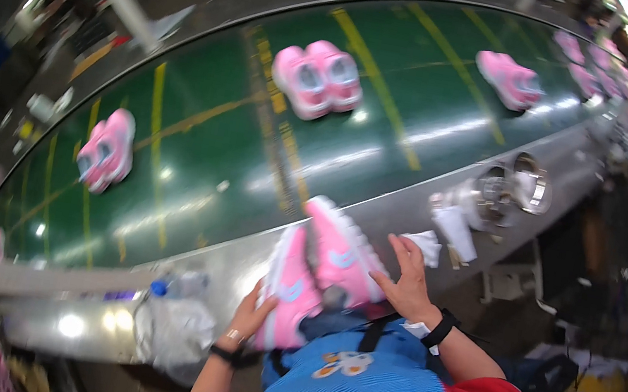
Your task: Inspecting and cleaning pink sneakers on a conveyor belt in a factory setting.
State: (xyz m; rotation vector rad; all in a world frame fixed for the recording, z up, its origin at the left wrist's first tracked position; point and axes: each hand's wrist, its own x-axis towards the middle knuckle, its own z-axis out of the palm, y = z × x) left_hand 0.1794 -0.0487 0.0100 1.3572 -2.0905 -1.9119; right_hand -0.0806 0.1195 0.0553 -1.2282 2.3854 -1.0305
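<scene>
Head view: wide and bent at the rim, blurred in places, looking down on a person's two bare hands at a grey metal bench along a green conveyor belt with yellow lines.

Shoes between the hands: a left pink shoe with a white sole and a right pink shoe with a white sole, side by side, soles facing outward. They lie between the light blue apron and the belt. The left one's long axis runs nearly straight away from the body; the right one's slants away to the left, so the far ends draw together.

Left hand: nearer the left shoe, against its outer lower side. Whether the fingers grip or only rest, I cannot tell.

Right hand: beside the right shoe, which lies to its left; fingers spread and open, thumb at the shoe's edge.

Round metal bowls: two at the right; the farther-right bowl holds something whitish, while the contents of the other bowl are unclear.

White cylindrical container: near the bowls; contents hidden.

Pale plastic bag: at left, contents unclear.

Belt: carries more pink shoes, spaced apart in pairs.
</scene>
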